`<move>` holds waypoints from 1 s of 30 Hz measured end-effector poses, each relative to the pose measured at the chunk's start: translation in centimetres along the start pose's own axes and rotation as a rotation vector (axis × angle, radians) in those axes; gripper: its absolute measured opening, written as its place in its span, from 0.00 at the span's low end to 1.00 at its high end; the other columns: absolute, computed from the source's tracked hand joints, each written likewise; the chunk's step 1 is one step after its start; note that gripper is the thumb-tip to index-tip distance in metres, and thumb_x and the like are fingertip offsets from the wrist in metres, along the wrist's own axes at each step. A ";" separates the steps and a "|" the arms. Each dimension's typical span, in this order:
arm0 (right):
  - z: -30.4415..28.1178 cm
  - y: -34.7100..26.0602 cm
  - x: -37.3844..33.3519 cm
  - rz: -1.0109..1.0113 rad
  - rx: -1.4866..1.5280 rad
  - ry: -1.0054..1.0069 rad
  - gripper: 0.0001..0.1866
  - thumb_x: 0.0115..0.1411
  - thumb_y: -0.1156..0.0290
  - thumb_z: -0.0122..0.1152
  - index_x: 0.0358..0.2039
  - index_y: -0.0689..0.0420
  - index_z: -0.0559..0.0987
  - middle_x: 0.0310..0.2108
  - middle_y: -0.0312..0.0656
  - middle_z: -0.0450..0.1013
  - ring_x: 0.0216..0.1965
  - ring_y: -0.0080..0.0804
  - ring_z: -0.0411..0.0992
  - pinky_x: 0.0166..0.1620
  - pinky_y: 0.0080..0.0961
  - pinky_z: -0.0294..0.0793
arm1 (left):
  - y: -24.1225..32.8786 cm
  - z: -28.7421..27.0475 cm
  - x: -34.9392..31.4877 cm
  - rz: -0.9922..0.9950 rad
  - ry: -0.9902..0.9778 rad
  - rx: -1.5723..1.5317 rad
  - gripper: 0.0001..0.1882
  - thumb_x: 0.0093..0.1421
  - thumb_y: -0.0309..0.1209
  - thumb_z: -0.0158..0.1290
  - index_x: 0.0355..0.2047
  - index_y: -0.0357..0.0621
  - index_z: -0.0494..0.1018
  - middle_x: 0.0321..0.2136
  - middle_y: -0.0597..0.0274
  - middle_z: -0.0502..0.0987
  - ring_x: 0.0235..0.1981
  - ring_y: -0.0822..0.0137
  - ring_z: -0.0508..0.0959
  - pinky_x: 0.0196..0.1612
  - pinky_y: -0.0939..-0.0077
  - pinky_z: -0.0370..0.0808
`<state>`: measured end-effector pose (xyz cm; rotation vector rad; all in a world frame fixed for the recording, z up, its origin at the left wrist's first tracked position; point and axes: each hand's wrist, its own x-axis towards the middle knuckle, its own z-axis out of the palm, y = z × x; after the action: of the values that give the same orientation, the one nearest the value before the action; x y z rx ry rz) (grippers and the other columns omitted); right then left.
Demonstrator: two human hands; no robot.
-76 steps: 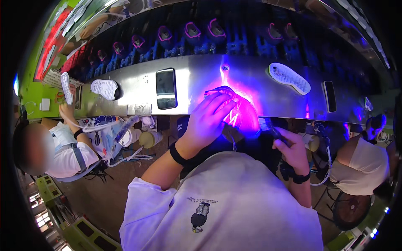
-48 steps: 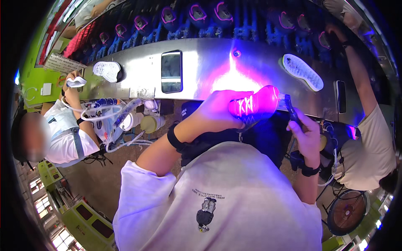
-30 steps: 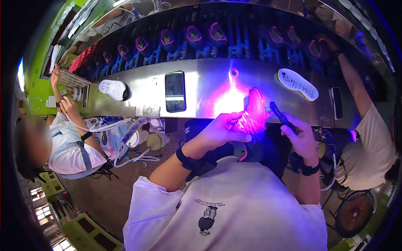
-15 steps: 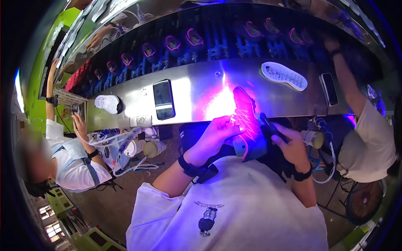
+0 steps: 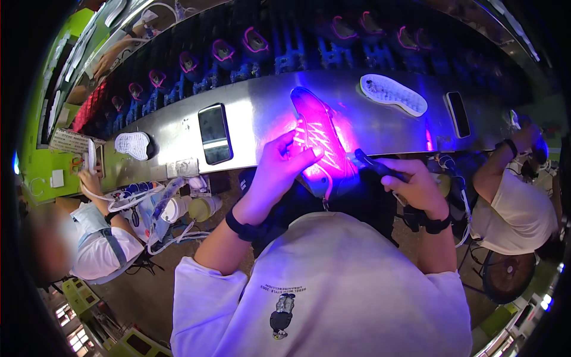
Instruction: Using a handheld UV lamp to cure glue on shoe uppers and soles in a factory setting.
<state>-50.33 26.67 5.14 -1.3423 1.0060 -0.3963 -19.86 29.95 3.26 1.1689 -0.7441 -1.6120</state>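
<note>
A lace-up shoe upper (image 5: 321,140), lit bright pink and violet, lies tilted with its toe over the metal bench and its heel toward my body. My left hand (image 5: 282,156) grips it along the left side, fingertips at the lacing. In my right hand (image 5: 416,184) is a black-handled tool (image 5: 380,166); its tip is at the shoe's right side near the heel. The glare hides what kind of tip it has, and I cannot tell whether it touches the shoe.
A phone (image 5: 215,134) and a white sole (image 5: 132,144) lie left on the bench (image 5: 250,113). Another white sole (image 5: 392,95) and a second phone (image 5: 458,114) lie right. Behind runs a dark rack with several shoes (image 5: 257,40). Co-workers sit both sides; cups (image 5: 205,208) hang below.
The shoe has moved up and left, farther over the bench, with both hands following. The left co-worker's raised arm has come down; the right co-worker's arm has drawn back from the rack.
</note>
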 end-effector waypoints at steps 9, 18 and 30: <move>0.5 1.5 -0.4 -0.084 -0.237 0.135 0.22 0.61 0.75 0.66 0.57 0.59 0.79 0.36 0.41 0.81 0.36 0.23 0.76 0.45 0.25 0.75 | -0.5 -0.7 2.1 0.003 0.113 0.156 0.23 0.64 0.33 0.61 0.56 0.36 0.72 0.40 0.63 0.82 0.41 0.73 0.81 0.44 0.76 0.80; 1.9 -4.8 1.2 -0.277 -0.582 0.241 0.20 0.57 0.77 0.68 0.52 0.59 0.82 0.40 0.49 0.82 0.42 0.38 0.81 0.49 0.29 0.76 | 0.2 -1.1 -0.8 -0.373 0.137 -0.386 0.25 0.70 0.45 0.52 0.60 0.44 0.69 0.49 0.56 0.79 0.42 0.64 0.84 0.45 0.64 0.85; 2.9 -6.3 1.4 -0.318 -0.667 0.212 0.21 0.60 0.77 0.66 0.54 0.56 0.82 0.24 0.40 0.69 0.25 0.28 0.67 0.33 0.25 0.69 | -1.2 -1.9 -3.7 -0.589 -0.070 -0.985 0.28 0.71 0.50 0.50 0.57 0.39 0.68 0.46 0.47 0.78 0.42 0.53 0.83 0.46 0.66 0.87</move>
<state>-45.43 25.83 10.19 -2.1111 1.1546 -0.4682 -18.24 33.97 2.83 0.5969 0.4223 -2.1139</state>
